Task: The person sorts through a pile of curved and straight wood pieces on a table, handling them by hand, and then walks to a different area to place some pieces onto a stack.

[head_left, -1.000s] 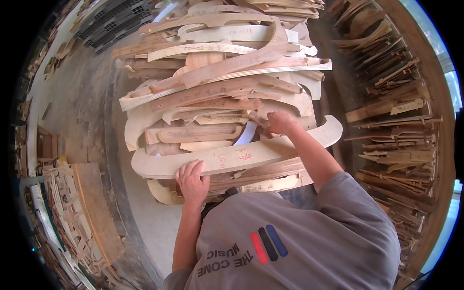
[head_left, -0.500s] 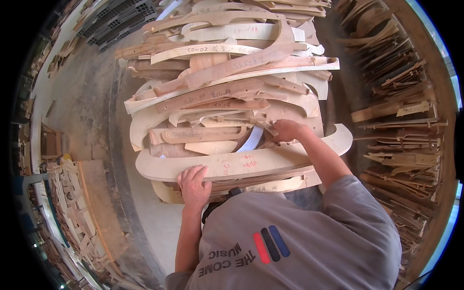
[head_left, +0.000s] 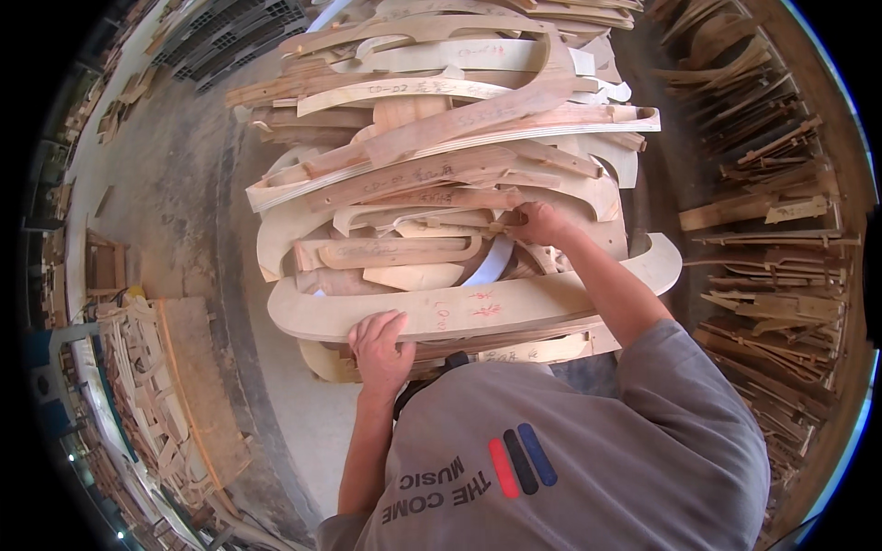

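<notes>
A long pale wooden template with upturned ends [head_left: 459, 310] lies across the near side of a heap, red writing on its face. My left hand [head_left: 381, 349] grips its near edge left of the middle, fingers bent over the top. Beyond that board, my right hand [head_left: 540, 224] reaches into the pile, its fingers closed at the right end of a thin curved wooden strip [head_left: 441, 219]; the fingertips are partly hidden. Just below this hand show a bluish-white curved piece [head_left: 490, 264] and a slotted wooden template [head_left: 395, 251].
More curved templates [head_left: 441, 170] are stacked beyond my hands. Along the right stands a rack packed with wooden pieces [head_left: 763, 220]. Offcuts [head_left: 147, 367] lie beside an upright board [head_left: 193, 386] at the left. Grey slatted pallets [head_left: 234, 37] sit at the far left.
My right hand has moved a little away from me, from beside the bluish-white piece to the end of the thin strip. My left hand stays on the long board. The view has shifted slightly.
</notes>
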Tool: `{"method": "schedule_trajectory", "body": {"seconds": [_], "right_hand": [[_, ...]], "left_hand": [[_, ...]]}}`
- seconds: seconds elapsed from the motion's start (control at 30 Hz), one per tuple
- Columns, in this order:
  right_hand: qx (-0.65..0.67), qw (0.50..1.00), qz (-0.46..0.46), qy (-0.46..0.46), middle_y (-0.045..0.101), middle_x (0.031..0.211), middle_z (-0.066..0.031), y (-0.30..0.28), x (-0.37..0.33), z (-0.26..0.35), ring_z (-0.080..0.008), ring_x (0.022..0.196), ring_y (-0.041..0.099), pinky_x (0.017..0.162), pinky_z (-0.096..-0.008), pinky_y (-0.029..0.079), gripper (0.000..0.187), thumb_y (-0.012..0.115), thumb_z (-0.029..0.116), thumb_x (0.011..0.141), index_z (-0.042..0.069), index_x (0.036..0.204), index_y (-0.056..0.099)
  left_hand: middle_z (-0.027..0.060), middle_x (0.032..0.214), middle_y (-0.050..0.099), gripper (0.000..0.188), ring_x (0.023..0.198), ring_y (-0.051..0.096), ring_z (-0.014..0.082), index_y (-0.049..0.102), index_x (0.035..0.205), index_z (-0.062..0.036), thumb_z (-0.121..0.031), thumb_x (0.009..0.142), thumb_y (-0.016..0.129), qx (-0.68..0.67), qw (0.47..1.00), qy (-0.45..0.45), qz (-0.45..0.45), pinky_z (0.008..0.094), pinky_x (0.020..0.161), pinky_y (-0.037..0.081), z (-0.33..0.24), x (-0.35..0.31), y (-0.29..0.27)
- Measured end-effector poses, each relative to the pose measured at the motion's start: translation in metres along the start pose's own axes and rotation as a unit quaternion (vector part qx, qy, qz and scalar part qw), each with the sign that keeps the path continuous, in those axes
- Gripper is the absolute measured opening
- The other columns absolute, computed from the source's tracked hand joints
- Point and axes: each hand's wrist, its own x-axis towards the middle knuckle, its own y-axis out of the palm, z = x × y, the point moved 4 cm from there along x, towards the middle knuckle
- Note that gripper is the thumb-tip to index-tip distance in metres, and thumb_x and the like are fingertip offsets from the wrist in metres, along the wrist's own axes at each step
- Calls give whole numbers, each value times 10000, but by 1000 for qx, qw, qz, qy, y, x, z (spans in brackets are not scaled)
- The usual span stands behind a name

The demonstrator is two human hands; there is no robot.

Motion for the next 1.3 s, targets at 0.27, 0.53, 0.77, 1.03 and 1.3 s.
{"method": "schedule_trajectory", "body": {"seconds": [0.27,0.53,0.77,1.03,1.3], "right_hand": [[214,976,-11,43,673,807,-78,-5,-3,-7,-151,696,607,642,-307,509,407,797,296,787,-17,1022,686],[338,937,72,58,625,748,-59,-23,-29,23,-137,630,577,587,-281,497,421,805,347,807,-33,887,642],[339,933,119,30,628,842,-93,3,-70,69,-149,681,619,569,-267,528,508,834,287,786,-82,1039,591],[281,947,148,-42,654,804,-133,20,-76,85,-215,781,622,724,-334,496,455,729,366,853,-45,1039,661],[206,959,8,-196,650,859,-213,-25,-131,117,-318,791,654,723,-403,511,458,665,247,855,-21,1215,570]], "left_hand": [[37,1041,676,310,1017,607,244,689,996,-85,-108,688,710,5,1000,6,-8,394,940,374,1,-1,2],[49,1054,674,309,1027,604,253,686,995,-77,-113,688,699,18,1000,3,-7,396,945,371,0,-2,1],[45,1046,672,326,1024,605,250,681,997,-81,-96,673,701,4,1000,11,-15,393,937,378,-1,-1,2],[41,1038,673,331,1015,607,244,681,993,-88,-90,663,705,10,1000,13,-23,390,932,382,-1,-2,2],[40,1048,670,337,1022,602,246,685,1000,-87,-98,664,691,14,1000,6,-27,394,945,378,0,-4,5]]}}
